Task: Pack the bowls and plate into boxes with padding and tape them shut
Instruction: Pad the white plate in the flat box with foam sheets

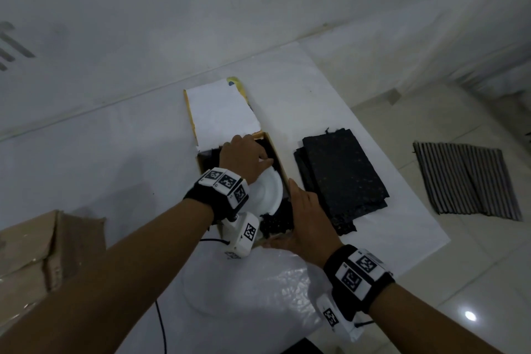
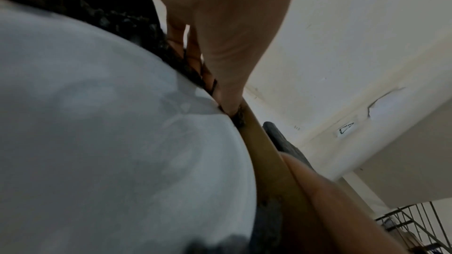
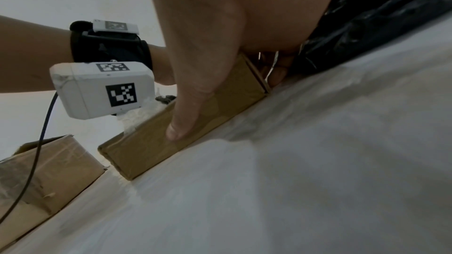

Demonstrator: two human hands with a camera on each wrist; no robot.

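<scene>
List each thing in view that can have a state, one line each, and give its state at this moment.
Small box: open, lid flap folded back.
White plate: inside the small box, on dark padding.
Left hand: fingers on the plate's far edge.
Right hand: gripping the box's near corner.
Black padding sheets: stacked beside the box.
Large carton: flaps open.

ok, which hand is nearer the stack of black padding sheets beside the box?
Right. The right hand grips the box's near right corner, just beside the black padding sheets. The left hand is inside the box on the white plate, farther away.
</scene>
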